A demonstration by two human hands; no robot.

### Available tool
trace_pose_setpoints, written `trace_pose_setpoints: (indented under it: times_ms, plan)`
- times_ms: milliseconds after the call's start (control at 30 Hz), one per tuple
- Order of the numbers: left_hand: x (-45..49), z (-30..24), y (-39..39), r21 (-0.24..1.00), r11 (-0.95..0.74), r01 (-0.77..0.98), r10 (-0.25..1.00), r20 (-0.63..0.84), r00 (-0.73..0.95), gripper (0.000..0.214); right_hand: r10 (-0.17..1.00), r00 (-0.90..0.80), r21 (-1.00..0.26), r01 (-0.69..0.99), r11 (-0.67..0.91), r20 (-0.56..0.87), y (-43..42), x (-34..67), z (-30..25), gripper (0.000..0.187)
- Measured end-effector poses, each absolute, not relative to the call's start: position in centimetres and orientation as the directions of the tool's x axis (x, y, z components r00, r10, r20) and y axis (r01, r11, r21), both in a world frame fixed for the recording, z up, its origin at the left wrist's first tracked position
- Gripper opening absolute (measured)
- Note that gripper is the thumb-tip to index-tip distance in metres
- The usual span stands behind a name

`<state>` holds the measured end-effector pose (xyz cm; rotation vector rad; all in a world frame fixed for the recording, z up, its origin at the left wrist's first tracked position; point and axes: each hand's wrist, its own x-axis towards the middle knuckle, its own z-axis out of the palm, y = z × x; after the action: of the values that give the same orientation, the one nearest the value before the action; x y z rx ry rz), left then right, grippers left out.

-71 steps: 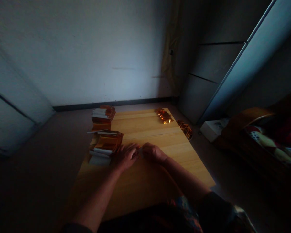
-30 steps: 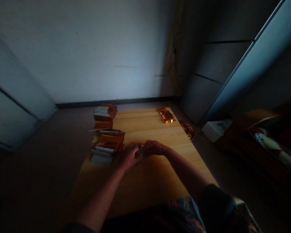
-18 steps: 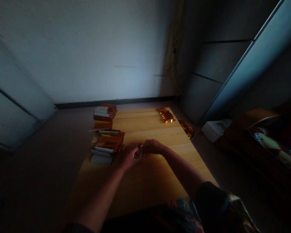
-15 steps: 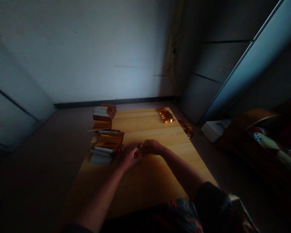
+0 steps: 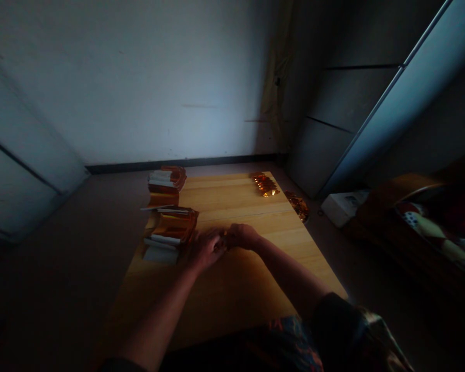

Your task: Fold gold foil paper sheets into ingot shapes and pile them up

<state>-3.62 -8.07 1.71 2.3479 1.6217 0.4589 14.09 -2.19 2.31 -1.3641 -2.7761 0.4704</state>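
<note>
Over the middle of the wooden table [image 5: 232, 201], my two hands meet at a small piece of shiny copper-gold foil paper [image 5: 218, 246]. My left hand [image 5: 205, 250] is closed round it from the left. On the other side, the fingers of my right hand [image 5: 242, 236] pinch its right end. Most of the piece is hidden by my fingers, and its shape is hard to make out in the dim light. Just left of my left hand lies a stack of foil paper sheets [image 5: 174, 223] with white backs, several of them curled.
Another stack of foil sheets [image 5: 166, 178] lies at the table's far left corner. Shiny folded foil pieces [image 5: 266, 185] sit in a row at the far right corner. More shiny foil [image 5: 297, 206] is on the floor beyond the right edge, near a white box [image 5: 343, 207].
My right hand's fingers have shifted slightly at the foil piece, and less of the piece shows between my hands. The stacks and the folded pieces have stayed put.
</note>
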Motion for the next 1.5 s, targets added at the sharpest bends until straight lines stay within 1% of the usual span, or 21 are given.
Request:
trace_pose_setpoints:
  times_ms: [67,233,300,367,467,567,700,900,1000,1100,1333,1400,1500]
  plan:
    - [-3.5,1.6,-8.0,0.38,-0.343,0.859,0.939,0.126,0.32,0.021,0.774,-0.62,-0.265,0.773,0.577,-0.125,-2.2,14.0,2.3,0.031]
    - [-3.1,0.6,-8.0,0.373,-0.312,0.874,0.948,0.178,0.263,0.034,0.779,-0.615,-0.259,0.778,0.573,-0.126,-2.3,13.9,2.3,0.027]
    - [-3.0,0.4,-8.0,0.363,-0.31,0.878,0.948,0.187,0.258,0.034,0.776,-0.62,-0.279,0.77,0.573,-0.118,-2.3,13.9,2.5,0.026]
    - [-2.9,0.5,-8.0,0.357,-0.317,0.879,0.946,0.183,0.267,0.028,0.78,-0.617,-0.318,0.763,0.562,-0.104,-2.3,14.1,2.7,0.022]
    - [-2.9,0.8,-8.0,0.35,-0.325,0.878,0.944,0.17,0.282,0.014,0.803,-0.591,-0.414,0.751,0.515,-0.072,-2.0,14.5,2.8,0.017]
    - [-2.9,0.9,-8.0,0.353,-0.335,0.873,0.941,0.178,0.289,0.015,0.828,-0.559,-0.498,0.727,0.472,-0.031,-1.7,14.9,2.5,0.016]
    - [-2.9,0.7,-8.1,0.371,-0.345,0.862,0.937,0.184,0.296,0.014,0.845,-0.535,-0.555,0.697,0.453,0.018,-1.9,15.2,2.0,0.013]
    - [-2.9,0.4,-8.0,0.368,-0.332,0.868,0.942,0.183,0.283,0.012,0.835,-0.55,-0.542,0.699,0.466,0.009,-2.6,15.1,2.3,0.025]
    - [-2.9,0.6,-8.0,0.371,-0.33,0.868,0.942,0.183,0.28,0.01,0.842,-0.54,-0.543,0.708,0.451,-0.004,-2.4,15.0,2.5,0.019]
    - [-2.9,0.8,-8.1,0.359,-0.336,0.871,0.94,0.18,0.289,0.013,0.864,-0.504,-0.55,0.724,0.416,-0.011,-2.1,15.0,2.6,0.013]
    - [-2.8,0.8,-8.1,0.361,-0.355,0.862,0.932,0.214,0.294,0.015,0.897,-0.443,-0.575,0.733,0.365,0.005,-2.2,15.0,2.4,0.008]
    - [-2.8,0.8,-8.1,0.354,-0.356,0.865,0.93,0.222,0.293,0.014,0.894,-0.448,-0.58,0.724,0.374,0.017,-2.4,15.0,2.4,0.012]
    - [-2.7,0.8,-8.1,0.332,-0.35,0.876,0.931,0.228,0.285,0.011,0.872,-0.486,-0.566,0.706,0.426,0.051,-2.7,15.0,2.2,0.023]
